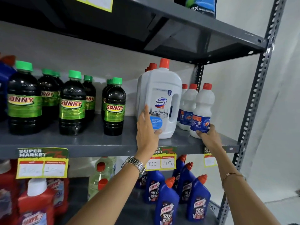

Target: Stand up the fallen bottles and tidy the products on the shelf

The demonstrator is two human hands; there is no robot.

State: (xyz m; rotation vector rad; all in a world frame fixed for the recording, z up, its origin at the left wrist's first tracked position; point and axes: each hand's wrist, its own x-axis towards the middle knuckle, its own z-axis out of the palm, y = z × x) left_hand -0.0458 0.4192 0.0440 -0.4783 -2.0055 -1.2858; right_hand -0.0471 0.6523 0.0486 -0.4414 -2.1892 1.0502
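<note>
Grey steel makes up the shelf [100,140], and both of the person's arms reach up to its right end; the left hand [146,127] lies flat against the lower front of the big white Domex jug [162,101], fingers spread up the left side of the label and the thumb hooked under the label's bottom edge, so it is pressing and steadying the jug, not closed round it; the jug stands upright on the board, red cap at the top, with more jugs of the same kind lined up right behind it; the right hand [209,135] is wrapped round the base of the front small white bottle [203,111], thumb across the blue label and fingers curled behind its right side, a firm grasp low on the body; that bottle stands upright near the shelf's front edge, just right of the jug, with two matching red-capped bottles [188,108] behind it in a row; a metal watch [134,164] sits on the left wrist and a thin bracelet [230,175] on the right; further left on the same board, well apart from the hands, dark Sunny bottles [71,103] with green caps stand upright in loose rows; blue Harpic bottles [167,203] stand upright on the board below.
</note>
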